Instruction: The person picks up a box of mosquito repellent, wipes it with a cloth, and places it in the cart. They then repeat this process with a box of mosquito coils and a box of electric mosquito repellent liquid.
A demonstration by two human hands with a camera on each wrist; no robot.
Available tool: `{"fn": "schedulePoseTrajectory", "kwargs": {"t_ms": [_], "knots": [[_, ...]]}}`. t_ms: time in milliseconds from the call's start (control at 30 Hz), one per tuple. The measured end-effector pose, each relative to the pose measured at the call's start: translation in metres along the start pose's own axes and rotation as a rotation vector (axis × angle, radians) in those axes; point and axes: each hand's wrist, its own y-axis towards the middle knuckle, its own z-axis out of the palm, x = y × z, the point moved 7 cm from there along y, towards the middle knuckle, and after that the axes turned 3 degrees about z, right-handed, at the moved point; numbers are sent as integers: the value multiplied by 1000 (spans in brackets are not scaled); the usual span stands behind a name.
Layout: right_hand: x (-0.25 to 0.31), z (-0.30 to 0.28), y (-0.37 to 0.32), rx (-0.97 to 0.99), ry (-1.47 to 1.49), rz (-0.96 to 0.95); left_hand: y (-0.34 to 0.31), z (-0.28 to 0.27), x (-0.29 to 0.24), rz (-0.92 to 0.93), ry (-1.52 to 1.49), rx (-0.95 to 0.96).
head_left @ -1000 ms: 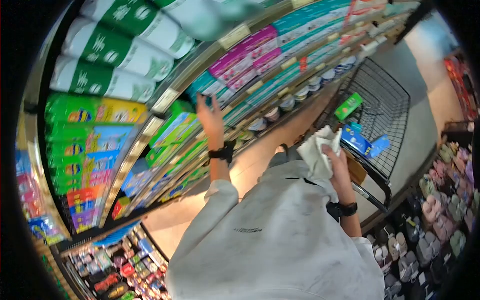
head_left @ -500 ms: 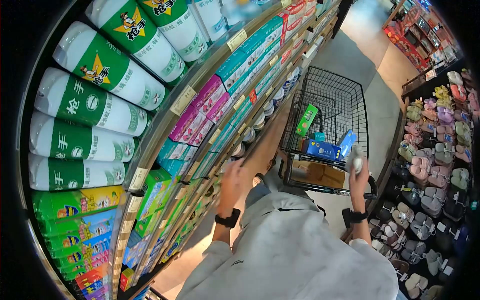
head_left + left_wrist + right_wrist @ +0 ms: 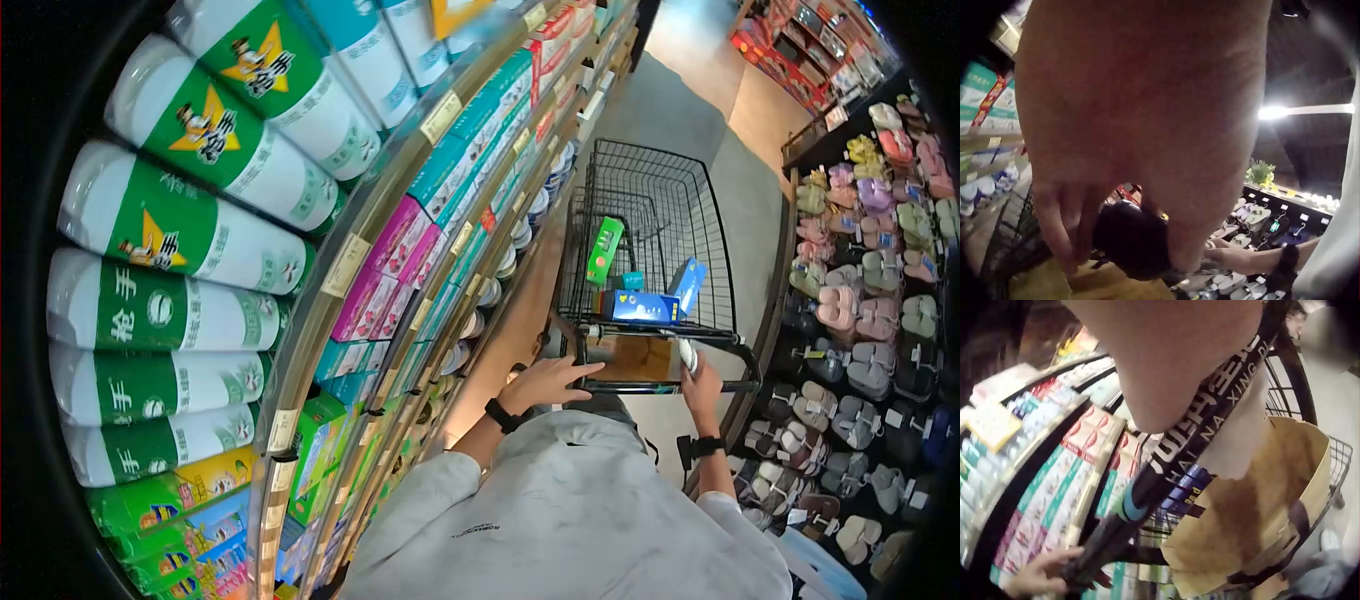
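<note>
My right hand holds a crumpled white cloth at the right end of a shopping cart's handle. In the right wrist view this hand lies over the black handle with pale lettering, and the white cloth hangs behind it. My left hand reaches over the left end of the handle, its fingers extended. The left wrist view shows fingers and thumb on either side of the dark handle end. The black wire cart contains a green box, blue boxes and a small teal item.
Shelves with green-and-white spray cans and pink boxes run close along the left. A rack of slippers stands on the right. A brown bag sits beneath the handle. Grey floor stretches ahead of the cart.
My left hand has come away from the shelf, over to the cart handle. The right hand has brought the white cloth to the handle's right end. The head view has swung toward the cart.
</note>
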Motion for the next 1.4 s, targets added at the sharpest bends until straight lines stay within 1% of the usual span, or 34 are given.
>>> {"fn": "schedulePoseTrajectory", "kwargs": {"t_ms": [33,67,167,233,300,367,400,433,500,533,567,600,633,667,700,733,767,800,867,900,967,1000,1100,1133,1267,1333,1367,1400], "knots": [[-2,3,1,-1,-3,23,4,0,-3,47,-2,-26],[-5,4,6,-16,-1,22,10,3,-2,69,-13,-1],[-6,-6,25,-4,21,29,31,-15,-7,76,-55,48],[-7,-7,42,-7,6,3,47,-28,-4,2,-52,36],[-17,-4,59,10,1,3,65,-33,1,14,-46,14],[-19,-6,84,-48,20,2,83,-42,6,-2,-52,-19],[-15,-13,94,-36,35,-9,92,-50,4,-19,-43,-21],[-12,-19,106,-70,35,-40,97,-55,4,-57,-32,-55],[-22,-13,134,3,17,-73,113,-74,-5,0,48,-218],[-27,-13,147,14,33,-103,121,-85,-13,-39,125,-284],[-32,-9,161,74,26,-128,128,-96,-18,-64,137,-299],[-36,-6,173,135,17,-149,132,-117,-27,-26,131,-467],[-38,-5,187,149,29,-168,136,-140,-35,16,127,-631],[-40,-4,197,160,38,-185,138,-164,-29,-117,164,-684],[-42,-4,205,171,47,-198,134,-193,-25,-255,316,-804],[-40,-8,211,186,56,-208,124,-226,-27,-211,543,-980],[-33,-17,218,152,68,-225,120,-261,-44,-316,741,-1007],[-30,-23,226,120,78,-243,112,-289,-49,-347,884,-1085],[-36,-20,241,140,92,-250,102,-331,-57,-463,974,-1119],[-38,-19,246,149,97,-244,103,-342,-53,-473,984,-1115],[-39,-22,255,137,104,-249,100,-356,-39,-661,1216,-1119],[-39,-22,259,139,109,-249,100,-360,-29,-734,1175,-1071],[-38,-24,269,145,114,-229,103,-360,-14,-768,1142,-1033],[-38,-25,271,148,110,-216,102,-359,-15,-745,1152,-1066],[-45,-21,278,160,87,-202,102,-362,-17,-718,1216,-1094],[-45,-21,281,154,87,-224,98,-361,-13,-642,1098,-1134],[-49,-16,283,172,68,-205,96,-361,-14,-647,1099,-1143],[-52,-11,285,190,49,-185,96,-360,-17,-610,1138,-1163]]}}
